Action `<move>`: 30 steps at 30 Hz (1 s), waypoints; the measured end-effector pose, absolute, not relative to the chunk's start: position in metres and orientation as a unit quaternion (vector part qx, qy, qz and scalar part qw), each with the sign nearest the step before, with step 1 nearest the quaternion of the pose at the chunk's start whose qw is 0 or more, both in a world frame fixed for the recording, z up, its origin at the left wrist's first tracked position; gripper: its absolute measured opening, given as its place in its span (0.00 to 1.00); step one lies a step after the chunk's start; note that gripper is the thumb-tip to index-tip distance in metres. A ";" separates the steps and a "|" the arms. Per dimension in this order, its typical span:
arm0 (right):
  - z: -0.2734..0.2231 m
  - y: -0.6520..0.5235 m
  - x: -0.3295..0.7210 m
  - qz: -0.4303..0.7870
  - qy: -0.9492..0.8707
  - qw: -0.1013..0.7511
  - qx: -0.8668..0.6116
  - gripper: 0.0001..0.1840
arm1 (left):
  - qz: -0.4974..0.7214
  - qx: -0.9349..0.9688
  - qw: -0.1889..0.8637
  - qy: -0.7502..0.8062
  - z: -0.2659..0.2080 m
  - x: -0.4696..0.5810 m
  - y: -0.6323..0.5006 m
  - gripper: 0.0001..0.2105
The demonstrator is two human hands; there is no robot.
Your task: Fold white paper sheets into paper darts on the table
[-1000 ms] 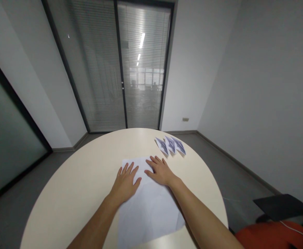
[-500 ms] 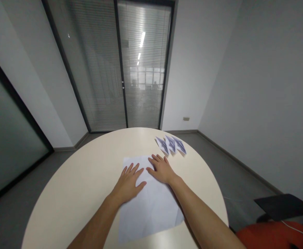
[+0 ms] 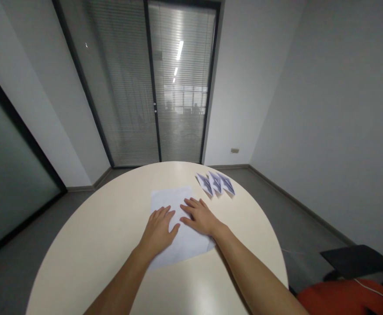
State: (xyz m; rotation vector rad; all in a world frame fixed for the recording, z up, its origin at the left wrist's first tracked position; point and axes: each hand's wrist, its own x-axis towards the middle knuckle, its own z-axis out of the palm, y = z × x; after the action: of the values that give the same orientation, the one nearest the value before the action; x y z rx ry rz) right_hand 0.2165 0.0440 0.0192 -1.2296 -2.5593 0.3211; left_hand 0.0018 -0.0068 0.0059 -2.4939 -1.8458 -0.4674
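Observation:
A white sheet of paper [image 3: 181, 247] lies flat on the round cream table [image 3: 96, 236], in front of me. On its left part rests my left hand [image 3: 158, 229], palm down with the thumb spread away from the fingers. My right hand [image 3: 200, 216] lies palm down over the sheet's right edge, fingers apart. Both hands are open and grip nothing. Light creases show on the paper, and its near right corner looks folded or cut. Three folded paper pieces [image 3: 215, 183] stand in a row beyond my right hand.
A red chair seat [image 3: 335, 297] and a dark flat panel [image 3: 357, 260] are at the lower right, off the table's edge. Behind the table are a glass door with blinds [image 3: 185, 96] and a wall with a small socket plate [image 3: 235, 150].
The paper has slid away from me, toward the table's far side. My right hand has shifted slightly left and nearer on it; my left hand has moved a little left.

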 end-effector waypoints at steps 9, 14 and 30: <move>0.019 0.041 0.213 0.111 -0.912 0.155 -0.362 0.34 | -0.104 -0.780 -0.015 -0.616 0.003 0.004 -0.004 0.26; 0.013 0.040 0.212 0.141 -0.904 0.126 -0.383 0.36 | -0.097 -0.772 0.001 -0.628 0.005 0.005 -0.004 0.24; 0.035 0.014 0.186 0.119 -0.907 0.194 -0.353 0.25 | -0.139 -0.753 0.035 -0.642 0.006 0.006 0.000 0.22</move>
State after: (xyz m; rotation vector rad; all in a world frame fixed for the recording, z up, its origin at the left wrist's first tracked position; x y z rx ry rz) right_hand 0.1862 0.0143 0.0346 -0.9905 -2.5447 0.3343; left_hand 0.0059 0.0001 0.0063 -2.3137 -1.9740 -0.4282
